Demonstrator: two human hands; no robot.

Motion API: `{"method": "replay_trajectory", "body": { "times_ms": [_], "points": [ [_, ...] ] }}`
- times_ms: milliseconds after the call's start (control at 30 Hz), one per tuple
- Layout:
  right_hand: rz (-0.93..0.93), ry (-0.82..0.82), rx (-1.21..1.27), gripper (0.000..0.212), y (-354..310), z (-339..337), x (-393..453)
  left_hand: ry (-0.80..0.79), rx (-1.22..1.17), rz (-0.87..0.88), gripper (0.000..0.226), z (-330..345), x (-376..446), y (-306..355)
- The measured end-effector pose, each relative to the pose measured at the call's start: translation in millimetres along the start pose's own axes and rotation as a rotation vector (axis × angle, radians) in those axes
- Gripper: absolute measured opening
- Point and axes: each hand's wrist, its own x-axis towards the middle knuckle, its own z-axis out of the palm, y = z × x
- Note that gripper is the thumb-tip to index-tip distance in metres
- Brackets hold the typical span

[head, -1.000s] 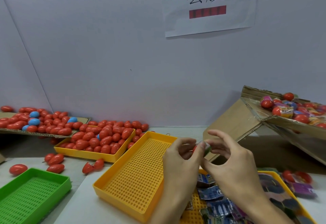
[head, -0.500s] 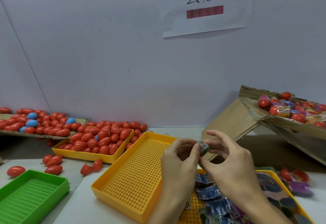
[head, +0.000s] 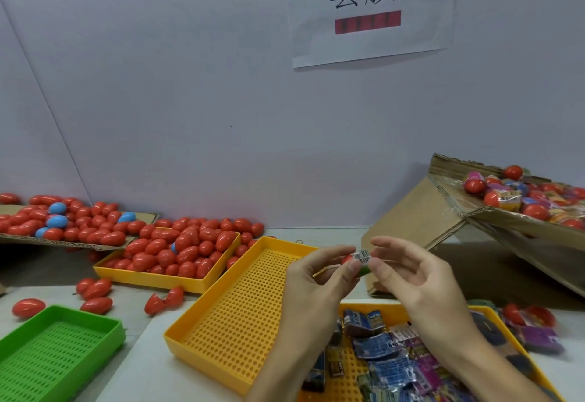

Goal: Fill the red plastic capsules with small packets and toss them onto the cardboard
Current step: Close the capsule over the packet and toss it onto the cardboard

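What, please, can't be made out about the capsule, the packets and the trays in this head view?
- Capsule: mostly hidden by the left hand fingers; open or closed, unclear.
- Packet print: too small to read; the right hand pinches its other end.
- Packet tray: partly covered by both forearms and cut off by the bottom edge.
- Green tray: cut off at the left and bottom edges.

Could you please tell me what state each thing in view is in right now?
Left hand: pinching the capsule.
Right hand: pinching the packet.
Red capsule: open, packet partly in.
Packet: folded small.
Middle yellow tray: empty.
Green tray: empty.
Far yellow tray: heaped with capsules.
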Motion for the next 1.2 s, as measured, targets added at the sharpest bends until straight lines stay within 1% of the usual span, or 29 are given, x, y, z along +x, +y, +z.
{"method": "replay_trajectory", "body": {
  "times_ms": [67,200,333,400,500,533,633,700,767,933,1200],
  "points": [
    [0.041,-0.014,0.006,0.043,1,-1,1,-0.012,0.033,0.006,0.032,-3,0,-1],
    [0.053,0.005,-0.016,0.04,4,-3,4,-0.018,0.1,0.001,0.038,-5,2,-1],
    [0.067,0.029,0.002,0.039,5,-3,4,-0.033,0.139,0.014,0.037,-4,2,0],
    [0.07,0.012,0.018,0.044,5,-4,4,-0.02,0.106,0.01,0.033,-3,2,0],
    [0.109,-0.058,0.057,0.057,3,-2,3,0.015,-0.02,-0.034,0.021,-3,3,1],
    [0.115,-0.068,0.048,0.058,2,0,2,0.014,-0.047,-0.048,0.019,-3,3,1],
    [0.117,-0.048,0.028,0.054,1,1,2,-0.023,-0.047,-0.077,0.021,-4,1,2],
    [0.12,-0.04,0.019,0.054,0,0,3,-0.024,-0.018,-0.081,0.012,-4,2,3],
    [0.12,-0.04,0.0,0.054,0,-1,3,-0.027,0.011,-0.075,0.009,-5,2,5],
    [0.116,-0.043,-0.098,0.052,-3,-4,3,-0.064,0.102,-0.068,0.013,-9,3,7],
    [0.109,-0.037,-0.125,0.041,0,-4,3,-0.084,0.244,-0.053,0.017,-11,4,8]
  ]
}}
